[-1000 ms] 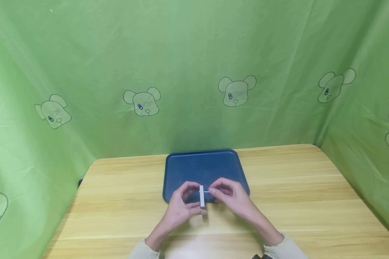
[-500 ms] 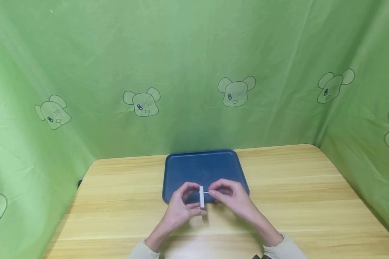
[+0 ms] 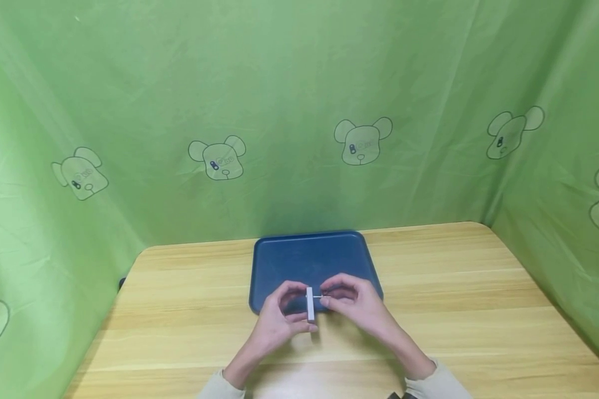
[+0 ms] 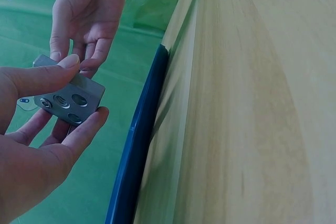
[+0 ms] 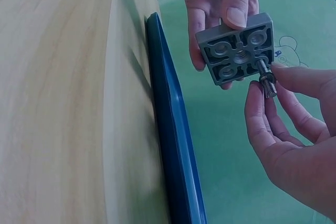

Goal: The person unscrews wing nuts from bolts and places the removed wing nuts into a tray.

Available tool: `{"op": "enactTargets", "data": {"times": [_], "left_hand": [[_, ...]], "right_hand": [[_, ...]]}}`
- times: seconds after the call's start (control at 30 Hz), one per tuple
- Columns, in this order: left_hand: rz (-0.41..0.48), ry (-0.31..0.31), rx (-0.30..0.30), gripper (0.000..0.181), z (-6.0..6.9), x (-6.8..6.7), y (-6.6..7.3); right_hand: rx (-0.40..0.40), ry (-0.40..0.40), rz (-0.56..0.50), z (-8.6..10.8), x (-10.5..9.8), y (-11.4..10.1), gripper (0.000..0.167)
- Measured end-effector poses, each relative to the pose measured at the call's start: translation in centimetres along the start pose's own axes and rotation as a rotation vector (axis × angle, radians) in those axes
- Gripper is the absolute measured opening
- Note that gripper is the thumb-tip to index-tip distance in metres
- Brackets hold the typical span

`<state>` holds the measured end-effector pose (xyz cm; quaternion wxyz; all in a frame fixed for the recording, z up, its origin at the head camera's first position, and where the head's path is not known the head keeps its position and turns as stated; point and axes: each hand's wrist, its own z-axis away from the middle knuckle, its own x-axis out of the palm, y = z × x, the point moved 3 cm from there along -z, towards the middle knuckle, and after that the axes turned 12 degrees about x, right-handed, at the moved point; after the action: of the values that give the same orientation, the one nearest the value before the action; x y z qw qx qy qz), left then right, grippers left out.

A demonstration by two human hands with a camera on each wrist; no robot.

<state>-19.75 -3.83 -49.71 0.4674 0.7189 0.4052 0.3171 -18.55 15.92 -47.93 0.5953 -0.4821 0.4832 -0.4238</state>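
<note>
A square grey metal block with several round holes stands on edge between the fingers of the left hand, which grips it by opposite edges. In the right wrist view the block's recessed face shows, and a threaded bolt sticks out of its corner hole. A dark nut or ring sits around the bolt. Thumb and fingers of the right hand are at this ring and the bolt's end. The left wrist view shows the block's other face, with the bolt's head in one hole.
A blue tray lies on the wooden table beyond and beneath the hands. Green curtains with bear-head drawings surround the table at the back and sides.
The right hand's fingertips have shifted slightly around the bolt, and a bit of the dark ring now shows between them. The left hand and block hold nearly the same place.
</note>
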Motion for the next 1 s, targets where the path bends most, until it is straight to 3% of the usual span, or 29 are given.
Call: {"op": "enactTargets", "data": {"times": [0.73, 1.0], "left_hand": [[0.029, 0.021, 0.012, 0.07, -0.08, -0.17, -0.09], [0.018, 0.026, 0.007, 0.069, -0.04, -0.21, -0.04]], "right_hand": [[-0.015, 0.0, 0.002, 0.2, 0.06, -0.03, 0.031], [-0.033, 0.026, 0.04, 0.08, 0.06, -0.09, 0.021]]}}
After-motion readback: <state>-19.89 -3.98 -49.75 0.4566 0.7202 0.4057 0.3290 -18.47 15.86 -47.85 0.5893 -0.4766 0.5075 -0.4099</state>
